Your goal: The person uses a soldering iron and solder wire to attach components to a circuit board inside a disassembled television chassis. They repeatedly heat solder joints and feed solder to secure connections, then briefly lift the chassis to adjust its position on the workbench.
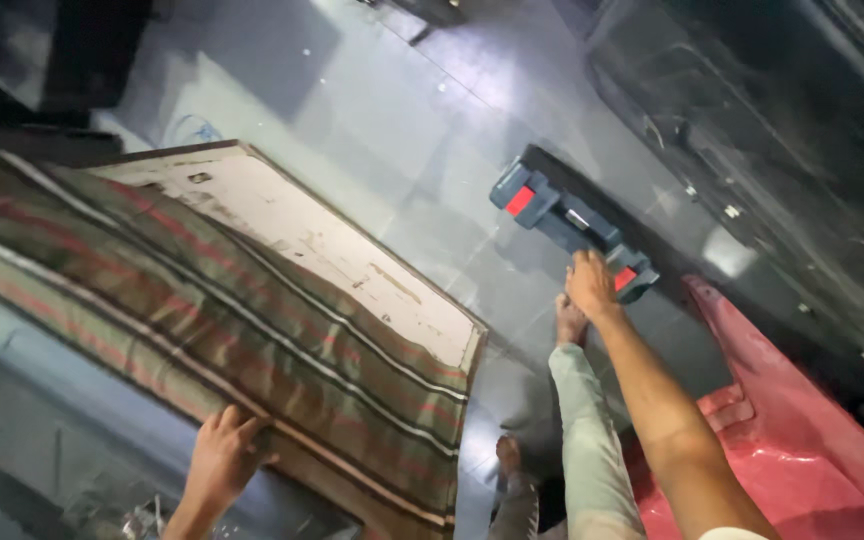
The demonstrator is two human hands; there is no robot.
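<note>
The person is leaning down over a dark tiled floor (pixel 382 130), and the right hand (pixel 590 285) is closing around the near end of a blue tool case with red latches (pixel 564 222); the fingers are wrapped over its edge, though how firm the hold is I cannot tell. The case is lying flat on the floor, beyond the person's bare foot (pixel 570 322). The left hand (pixel 220 458) is pressing, fingers spread, on a striped cloth (pixel 212 330) draped over a worn board (pixel 332 250), left of the case. This looks like the grasping step; lifting next is calling for a secure, level pull.
</note>
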